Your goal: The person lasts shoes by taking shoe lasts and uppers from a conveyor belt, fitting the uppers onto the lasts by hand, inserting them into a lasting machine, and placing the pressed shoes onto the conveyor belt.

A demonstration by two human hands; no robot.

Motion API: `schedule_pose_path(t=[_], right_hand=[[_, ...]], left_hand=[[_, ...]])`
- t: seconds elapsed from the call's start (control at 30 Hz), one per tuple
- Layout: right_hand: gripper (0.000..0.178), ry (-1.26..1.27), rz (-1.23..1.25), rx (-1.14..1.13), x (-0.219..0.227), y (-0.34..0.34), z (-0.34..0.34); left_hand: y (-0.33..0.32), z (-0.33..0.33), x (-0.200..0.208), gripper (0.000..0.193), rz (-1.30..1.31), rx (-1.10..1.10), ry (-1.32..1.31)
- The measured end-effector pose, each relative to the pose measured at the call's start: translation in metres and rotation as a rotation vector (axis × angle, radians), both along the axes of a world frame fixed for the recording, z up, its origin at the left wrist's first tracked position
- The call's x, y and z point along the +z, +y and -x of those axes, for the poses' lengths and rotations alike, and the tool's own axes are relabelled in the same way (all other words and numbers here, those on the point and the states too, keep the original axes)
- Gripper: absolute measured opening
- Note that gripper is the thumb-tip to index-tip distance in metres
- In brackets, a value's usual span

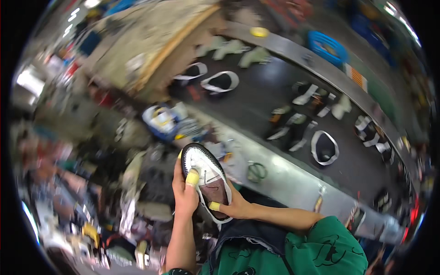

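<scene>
Between my two hands I hold a shoe upper [211, 176], its underside facing me. It has a black stitched rim at the toe, a whitish bottom, a brown patch toward the heel and a white edge. My left hand [184, 195] is closed around its left side, the yellow-wrapped thumb pressing on the bottom. From the right, my right hand [236, 206] grips the heel half, with its thumb, also wrapped in yellow, lying over the brown patch. The fingers behind the upper are mostly hidden.
A dark conveyor belt [256, 91] with metal edges runs diagonally, carrying several white-edged shoe parts [324, 148]. A green tape roll [257, 171] lies on its near ledge. A blue basket [327, 47] stands beyond. A wooden-edged board [174, 43] is at upper left. The left side is blurred.
</scene>
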State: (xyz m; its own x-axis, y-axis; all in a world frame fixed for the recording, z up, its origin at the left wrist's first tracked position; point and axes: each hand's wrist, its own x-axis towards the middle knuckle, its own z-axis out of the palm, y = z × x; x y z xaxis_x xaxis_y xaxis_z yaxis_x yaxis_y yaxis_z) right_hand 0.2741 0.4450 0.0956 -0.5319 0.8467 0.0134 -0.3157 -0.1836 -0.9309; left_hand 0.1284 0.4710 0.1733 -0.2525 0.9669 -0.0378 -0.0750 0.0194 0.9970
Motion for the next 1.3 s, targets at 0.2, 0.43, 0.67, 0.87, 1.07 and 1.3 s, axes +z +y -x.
schedule_pose_path(t=[0.2,0.43,0.67,0.87,1.07,1.3], right_hand=[[0.087,-0.238,0.104,-0.454,-0.027,0.024,-0.173],[0.082,-0.584,0.186,-1.071,-0.108,0.026,-0.362],[0.032,-1.097,0.286,-1.330,-0.173,0.032,-0.489],[0.029,-1.612,0.058,-0.720,-0.177,0.036,-0.545],[0.019,-1.753,0.128,-0.444,-0.197,0.014,-0.559],[0.017,-1.280,0.047,-0.621,-0.191,-0.013,-0.530]], left_hand=[[0.120,-0.163,-0.055,0.040,0.196,-0.582,-0.166],[0.208,-0.445,-0.136,0.039,-0.069,-0.965,0.388],[0.266,-0.690,-0.196,0.041,-0.107,-0.966,0.092],[0.289,-0.798,-0.267,0.047,-0.105,-0.838,0.291],[0.300,-0.810,-0.339,0.075,-0.320,-0.662,0.973],[0.351,-0.746,-0.289,0.041,0.570,-1.016,-0.050]])
